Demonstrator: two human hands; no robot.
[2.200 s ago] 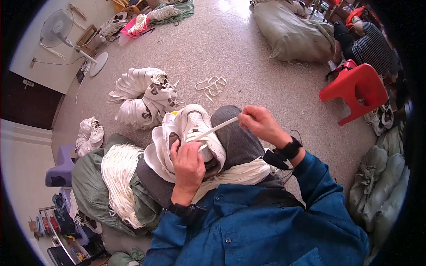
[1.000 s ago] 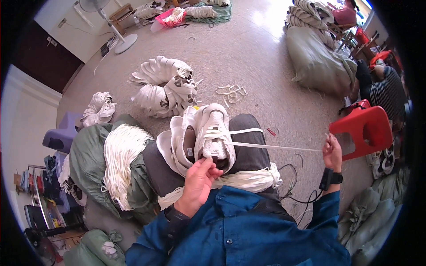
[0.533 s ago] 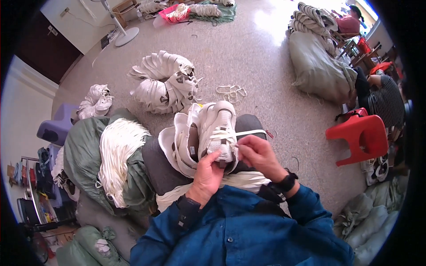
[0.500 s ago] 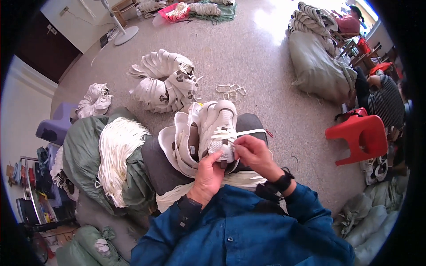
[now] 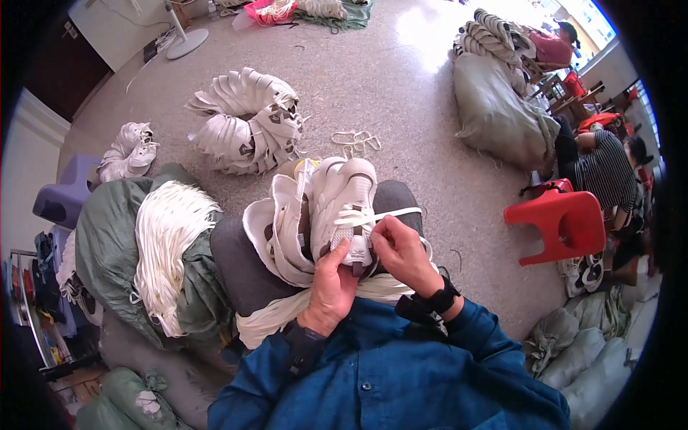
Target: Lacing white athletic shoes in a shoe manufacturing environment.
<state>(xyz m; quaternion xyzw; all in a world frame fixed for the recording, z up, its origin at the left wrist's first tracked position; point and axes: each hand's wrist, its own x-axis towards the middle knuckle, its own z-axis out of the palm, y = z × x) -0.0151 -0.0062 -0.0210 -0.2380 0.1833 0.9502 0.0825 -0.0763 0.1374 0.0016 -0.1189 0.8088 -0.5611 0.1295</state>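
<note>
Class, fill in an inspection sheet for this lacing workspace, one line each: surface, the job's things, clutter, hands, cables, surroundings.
Surface: speckled grey floor; work rests on the person's lap.
Job's things: white shoe upper on a stack of uppers, white lace running through it.
Clutter: bundle of white laces on a green sack; ring-shaped pile of uppers; loose laces on the floor.
Hands: left hand steadies the upper from below; right hand pinches the lace.
Cables: nothing seen.
Surroundings: red stool, filled grey sack, another seated person, fan base.
</note>
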